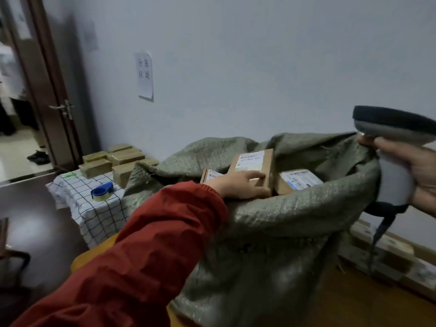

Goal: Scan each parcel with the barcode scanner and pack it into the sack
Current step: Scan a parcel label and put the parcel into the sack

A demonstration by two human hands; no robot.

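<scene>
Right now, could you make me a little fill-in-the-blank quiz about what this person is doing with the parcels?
1. The left hand holds a cardboard parcel in the mouth of the grey-green ____.
2. The right hand grips the barcode ____.
3. The tape on the checked tablecloth sits in a holder coloured ____.
4. The sleeve on the left arm is ____.

Missing words: sack, scanner, blue, red.

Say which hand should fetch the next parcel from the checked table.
Probably left. The left hand holds a parcel in the sack, on the side nearest the stacked parcels on the table; the right hand grips the scanner, so it is busy.
</scene>
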